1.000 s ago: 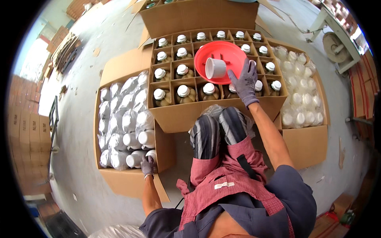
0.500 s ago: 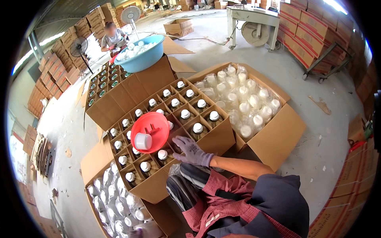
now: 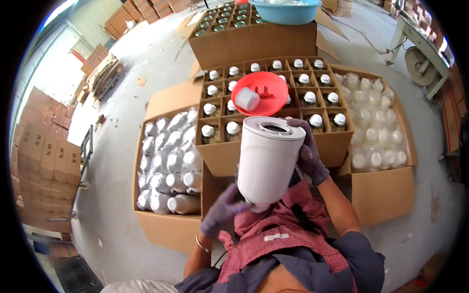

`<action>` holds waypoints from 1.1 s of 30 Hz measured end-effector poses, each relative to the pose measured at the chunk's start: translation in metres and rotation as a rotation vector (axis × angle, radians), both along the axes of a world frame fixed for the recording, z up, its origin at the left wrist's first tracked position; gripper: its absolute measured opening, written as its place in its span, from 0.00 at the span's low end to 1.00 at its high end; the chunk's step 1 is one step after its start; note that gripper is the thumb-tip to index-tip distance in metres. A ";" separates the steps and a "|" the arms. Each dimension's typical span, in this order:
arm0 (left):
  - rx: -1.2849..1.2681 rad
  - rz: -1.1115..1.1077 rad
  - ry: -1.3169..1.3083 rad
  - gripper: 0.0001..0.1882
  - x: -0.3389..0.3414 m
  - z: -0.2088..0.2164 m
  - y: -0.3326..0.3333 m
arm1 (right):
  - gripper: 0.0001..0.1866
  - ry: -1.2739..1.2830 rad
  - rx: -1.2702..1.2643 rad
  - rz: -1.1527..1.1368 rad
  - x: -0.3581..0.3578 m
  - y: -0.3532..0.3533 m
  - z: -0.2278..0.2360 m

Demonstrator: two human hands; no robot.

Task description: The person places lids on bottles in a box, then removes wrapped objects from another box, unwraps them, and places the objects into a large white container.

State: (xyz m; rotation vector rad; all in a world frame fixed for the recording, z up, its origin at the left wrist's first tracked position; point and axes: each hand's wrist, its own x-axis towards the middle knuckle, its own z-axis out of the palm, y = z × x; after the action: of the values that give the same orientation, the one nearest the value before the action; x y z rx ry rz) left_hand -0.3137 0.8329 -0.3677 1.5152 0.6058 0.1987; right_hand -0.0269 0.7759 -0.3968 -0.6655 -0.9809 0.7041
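A large white bottle (image 3: 269,163) is held tilted in front of my chest. Its ringed end with a dark hollow faces up, and a narrower pale part shows at its lower end. My right hand (image 3: 309,151), in a grey-purple glove, grips the upper right side with its fingertips over the rim. Gloved too, my left hand (image 3: 223,210) closes round the lower left, its fingers partly hidden beneath the bottle. Just beyond the bottle, a red round tray (image 3: 274,95) holding a white cup (image 3: 247,99) rests on a divided carton (image 3: 273,158) of white-capped bottles.
On the left stands an open carton (image 3: 168,218) of wrapped silver-white bottles. To the right is another carton (image 3: 383,188) of clear wrapped bottles. Farther back, a blue basin (image 3: 286,13) sits on a carton (image 3: 254,46) of bottles. A wheeled white table (image 3: 425,46) stands far right.
My left hand has come up from the left carton, and the white bottle is now between my hands. My right hand has left the divided carton's edge. The view has turned left and downward.
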 end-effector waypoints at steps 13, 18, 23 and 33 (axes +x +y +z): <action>0.354 0.724 -0.551 0.38 0.048 -0.029 -0.020 | 0.41 0.383 -0.276 0.331 0.025 -0.059 -0.047; 1.214 0.335 -0.438 0.32 0.013 -0.006 0.031 | 0.42 0.163 -0.480 0.382 0.006 -0.051 0.002; 0.563 0.295 -0.295 0.27 0.032 -0.010 0.048 | 0.39 -0.477 -0.201 -0.023 -0.005 -0.040 0.019; 0.475 0.568 -0.359 0.33 0.015 -0.008 0.055 | 0.57 -0.512 -0.381 -0.038 -0.005 -0.052 0.063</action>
State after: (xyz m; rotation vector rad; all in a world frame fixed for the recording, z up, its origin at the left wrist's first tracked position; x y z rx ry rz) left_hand -0.2984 0.8882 -0.3757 1.6655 0.7154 1.0900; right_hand -0.0318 0.7239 -0.3337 -1.2364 -1.3097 0.7078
